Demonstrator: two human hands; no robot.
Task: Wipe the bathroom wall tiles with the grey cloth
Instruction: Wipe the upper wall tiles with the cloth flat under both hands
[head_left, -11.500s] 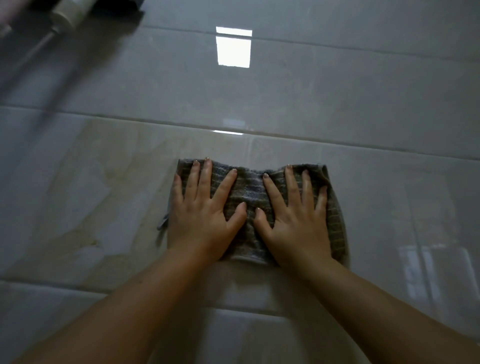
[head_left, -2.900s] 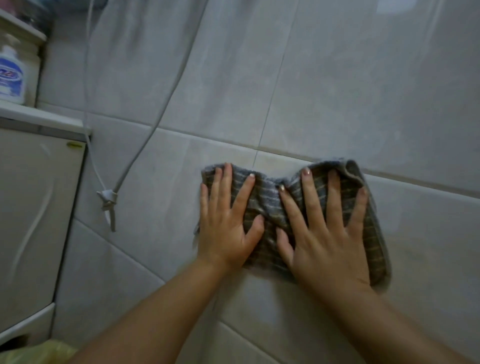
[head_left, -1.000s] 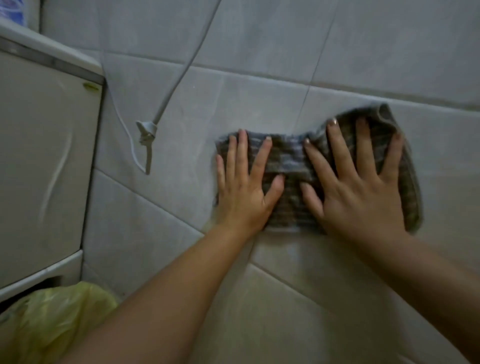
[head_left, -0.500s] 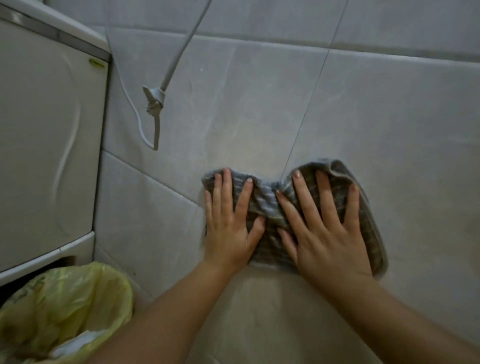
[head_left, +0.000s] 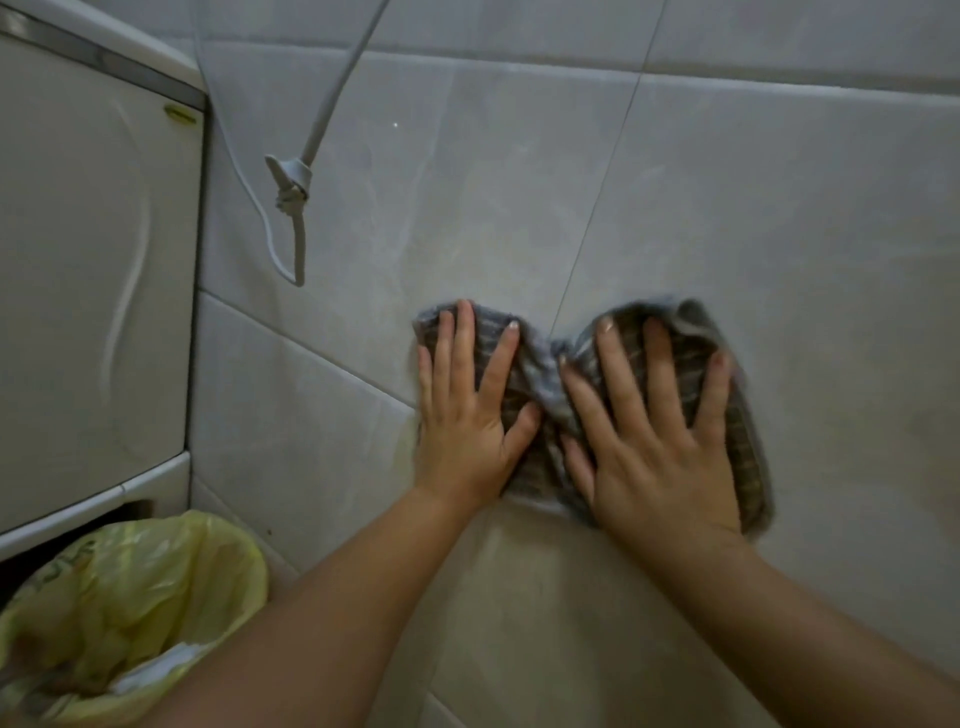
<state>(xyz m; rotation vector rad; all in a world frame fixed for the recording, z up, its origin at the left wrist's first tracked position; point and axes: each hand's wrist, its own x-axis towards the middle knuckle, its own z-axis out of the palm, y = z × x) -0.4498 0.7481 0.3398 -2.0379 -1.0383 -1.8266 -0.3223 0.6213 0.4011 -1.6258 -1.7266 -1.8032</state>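
Reaching in from the bottom edge, two bare forearms slant up to the cloth (head_left: 540, 364). The left hand (head_left: 467, 431) lies flat on its left half, fingers straight and slightly spread, gripping nothing. The right hand (head_left: 654, 447) lies flat on its right half, fingers fanned wider, likewise only pressing. The cloth is grey with faint stripes, bunched into a narrow waist between the thumbs, and pressed against glossy pale tiles (head_left: 779, 208) across a thin grout line. Below and left of the cloth sits a crinkled yellow bag (head_left: 130, 597). Left of the cloth stands a smooth white cabinet (head_left: 93, 286). Above and left of it a grey cord (head_left: 332, 93) hangs knotted, a loop below.
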